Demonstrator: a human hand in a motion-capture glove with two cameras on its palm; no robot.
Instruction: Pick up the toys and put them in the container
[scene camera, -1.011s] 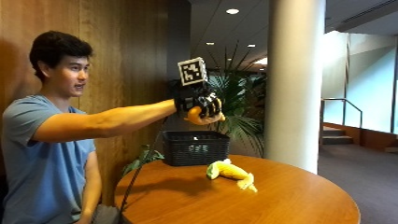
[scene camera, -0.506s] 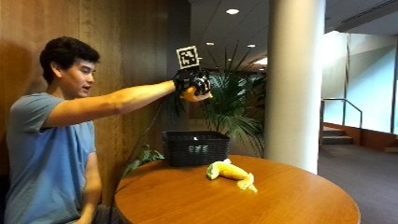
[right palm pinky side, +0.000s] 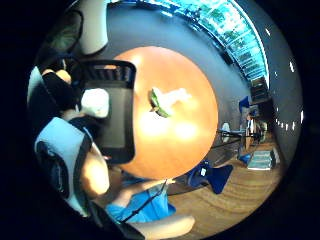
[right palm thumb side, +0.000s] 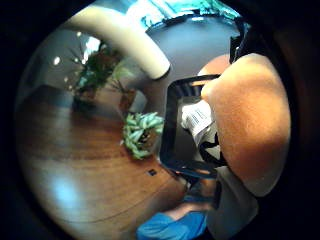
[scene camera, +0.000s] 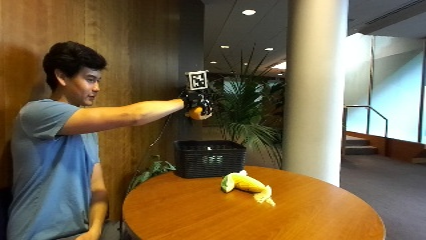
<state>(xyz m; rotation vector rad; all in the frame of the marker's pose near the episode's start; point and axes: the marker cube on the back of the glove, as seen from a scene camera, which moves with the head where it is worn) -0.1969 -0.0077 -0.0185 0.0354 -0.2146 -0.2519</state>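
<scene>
The gloved right hand (scene camera: 198, 104) is gripping an orange toy (scene camera: 194, 114) high above the black basket (scene camera: 209, 159) — probably lining up for dropping it inside — while a corn toy (scene camera: 247, 183) is waiting on the table (scene camera: 200, 215).

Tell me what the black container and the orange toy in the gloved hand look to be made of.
Container: probably rigid moulded plastic, matt black, judging by its slotted lattice walls. Orange toy, gripped by the right hand: seemingly soft, matt and fuzzy-surfaced up close, perhaps plush or foam; cannot tell which.
</scene>
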